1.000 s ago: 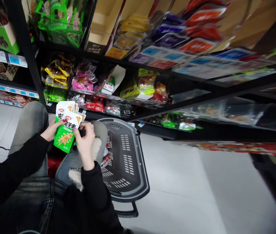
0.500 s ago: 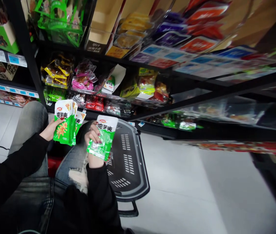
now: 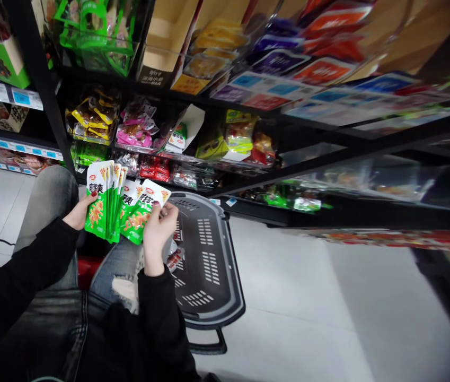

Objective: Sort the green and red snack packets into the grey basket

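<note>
Denim, faded and creased, covers the legs in the jeans [image 3: 103, 276], torn to pale frayed threads around one knee. Black sleeves [image 3: 165, 323] reach forward over them. The left hand [image 3: 77, 213] has its grip closed on a fanned sheaf of packets [image 3: 105, 204], thumb laid across the front one; the sheaf stands up from the fingers above the lap. The right hand [image 3: 159, 231] pinches a single packet [image 3: 139, 212] by its right edge, thumb on the front, so the packet leans up and away to the left of that grip. Between the two, another packet [image 3: 126, 199] is partly covered by the single one; which grip holds it, I cannot tell. All are flat, glossy, thin-cornered pouches, white above and green below, with dark lettering and an orange food picture.

Just beyond the right arm sits a basket [image 3: 230, 297] of dark plastic, rounded at the corners, its floor cut with rows of slots. Inside, a shiny red-and-silver pouch [image 3: 175, 258] lies near the knee. Smooth pale tiles [image 3: 288, 276] spread beyond. Farther off, black shelving [image 3: 45, 79] carries clear bins of crinkled yellow bags [image 3: 93, 119] and pink bags [image 3: 135, 130], with brown cardboard cartons [image 3: 167, 42] above.
</note>
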Demonstrator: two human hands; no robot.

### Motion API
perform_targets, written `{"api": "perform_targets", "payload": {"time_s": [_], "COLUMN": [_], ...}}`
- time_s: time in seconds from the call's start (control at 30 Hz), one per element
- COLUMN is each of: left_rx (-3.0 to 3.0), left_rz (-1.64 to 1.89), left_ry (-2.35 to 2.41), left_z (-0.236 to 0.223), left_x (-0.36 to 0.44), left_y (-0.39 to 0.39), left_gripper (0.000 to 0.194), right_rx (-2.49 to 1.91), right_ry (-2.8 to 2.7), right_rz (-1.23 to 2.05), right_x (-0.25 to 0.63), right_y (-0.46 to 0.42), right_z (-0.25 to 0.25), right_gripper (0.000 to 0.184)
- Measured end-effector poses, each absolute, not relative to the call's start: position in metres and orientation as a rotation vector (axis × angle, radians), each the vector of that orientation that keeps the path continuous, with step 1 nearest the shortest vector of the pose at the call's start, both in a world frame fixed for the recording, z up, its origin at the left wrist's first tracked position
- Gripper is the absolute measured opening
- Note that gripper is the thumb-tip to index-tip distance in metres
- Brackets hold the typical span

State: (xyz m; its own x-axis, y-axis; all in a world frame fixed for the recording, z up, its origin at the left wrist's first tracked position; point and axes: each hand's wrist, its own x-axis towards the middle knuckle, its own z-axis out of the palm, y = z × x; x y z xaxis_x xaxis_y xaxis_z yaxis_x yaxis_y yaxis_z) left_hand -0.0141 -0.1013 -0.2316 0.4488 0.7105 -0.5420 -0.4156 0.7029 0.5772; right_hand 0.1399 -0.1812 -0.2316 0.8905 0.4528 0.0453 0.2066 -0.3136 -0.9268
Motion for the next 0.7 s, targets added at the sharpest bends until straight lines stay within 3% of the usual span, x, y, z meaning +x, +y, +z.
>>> {"api": "perform_targets", "payload": {"time_s": [0.33, 0.7], "left_rx": [0.42, 0.576], "left_rz": [0.737, 0.681], "left_ry": [0.885, 0.882], "left_z": [-0.229, -0.227], "left_x": [-0.011, -0.011], "left_y": [-0.103, -0.108], "left_gripper": [0.032, 0.04], "right_rx": [-1.871, -1.626], "right_ry": [-0.601, -0.808], "right_rz": [0.215, 0.564], "right_x": [0.113, 0.104], "right_y": [-0.181, -0.178], "right_z": [-0.221, -0.239], "right_gripper": [0.015, 0.031]}}
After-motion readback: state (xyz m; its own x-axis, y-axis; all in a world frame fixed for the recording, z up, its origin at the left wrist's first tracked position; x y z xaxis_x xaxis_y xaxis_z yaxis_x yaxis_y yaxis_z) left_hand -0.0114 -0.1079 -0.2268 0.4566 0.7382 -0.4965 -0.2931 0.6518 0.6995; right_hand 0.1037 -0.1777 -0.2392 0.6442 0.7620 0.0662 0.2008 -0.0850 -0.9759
